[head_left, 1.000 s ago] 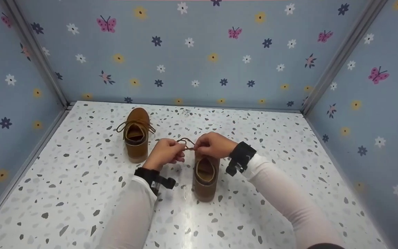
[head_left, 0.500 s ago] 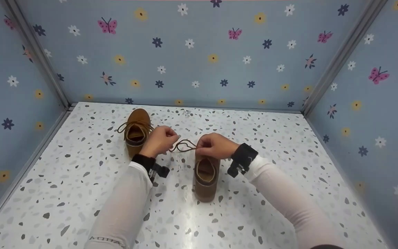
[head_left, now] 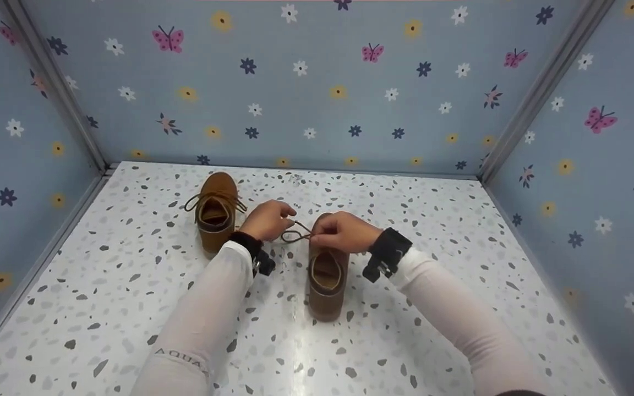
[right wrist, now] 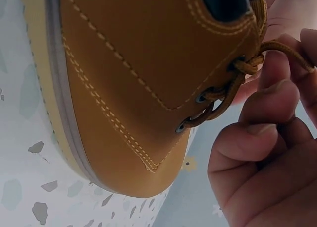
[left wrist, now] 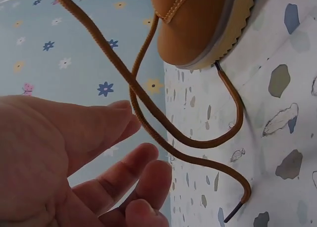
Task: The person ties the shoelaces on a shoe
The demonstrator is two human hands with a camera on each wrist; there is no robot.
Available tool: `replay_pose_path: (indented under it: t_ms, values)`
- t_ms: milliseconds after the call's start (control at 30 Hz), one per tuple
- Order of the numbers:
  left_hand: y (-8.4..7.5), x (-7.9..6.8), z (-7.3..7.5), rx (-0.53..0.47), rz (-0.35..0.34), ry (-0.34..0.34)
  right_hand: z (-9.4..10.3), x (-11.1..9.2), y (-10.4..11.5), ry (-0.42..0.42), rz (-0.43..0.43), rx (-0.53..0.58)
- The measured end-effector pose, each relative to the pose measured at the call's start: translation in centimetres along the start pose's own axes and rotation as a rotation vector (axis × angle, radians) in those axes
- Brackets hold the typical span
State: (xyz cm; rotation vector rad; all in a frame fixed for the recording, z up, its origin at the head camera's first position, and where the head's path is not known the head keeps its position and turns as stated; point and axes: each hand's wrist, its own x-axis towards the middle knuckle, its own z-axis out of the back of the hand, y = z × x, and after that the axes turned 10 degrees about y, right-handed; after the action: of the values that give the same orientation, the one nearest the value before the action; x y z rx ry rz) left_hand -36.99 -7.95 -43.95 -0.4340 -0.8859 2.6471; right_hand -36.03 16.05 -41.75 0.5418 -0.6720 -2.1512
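A brown lace-up shoe (head_left: pixel 327 300) stands on the floor, toe pointing away. My right hand (head_left: pixel 344 232) is over its front, thumb and fingers pinching the shoelace (right wrist: pixel 285 47) beside the eyelets. To the left of that shoe is my left hand (head_left: pixel 267 220), its forefinger and thumb apart in the head view. In the left wrist view its fingertips (left wrist: pixel 130 125) lie right at the brown lace (left wrist: pixel 168 125), where two strands cross. One strand curves down in a wide bend, and a dark-tipped end (left wrist: pixel 233 213) hangs free below the hand.
A matching brown shoe (head_left: pixel 218 190), its lace in a bow, stands left of my left hand. The white speckled floor (head_left: pixel 416 341) is enclosed by blue flower-patterned panels (head_left: pixel 317 110) at the back and both sides.
My left hand first drew away to the left from the lace loop, then came back right toward it with its forefinger extended. The right hand has stayed pinching the lace above the shoe.
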Motion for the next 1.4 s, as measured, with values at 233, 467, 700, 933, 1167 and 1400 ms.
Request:
replay_pose_path:
  t_ms: [233,467,700,933,1167,1400]
  values:
    - [0.0,0.4,-0.5,0.036,-0.006,-0.002,0.2,-0.2,0.1,-0.004,-0.026,0.007]
    - [-0.4,-0.5,-0.2,0.017,-0.02,-0.038,0.6,-0.5,-0.4,-0.031,-0.077,0.006]
    - [-0.7,-1.8,0.3,-0.05,-0.004,-0.046,0.8,-0.3,-1.0,-0.061,-0.119,0.037]
    - [-1.0,-2.6,0.6,-0.072,-0.034,-0.058,0.9,-0.3,-1.6,-0.111,-0.177,0.02]
    - [-2.1,-3.5,0.7,-0.114,-0.055,-0.048,1.2,-0.4,-1.9,-0.138,-0.199,0.039]
    - [-2.8,-4.0,0.7,-0.254,-0.095,0.027,1.4,-0.5,-2.0,-0.146,-0.211,0.041]
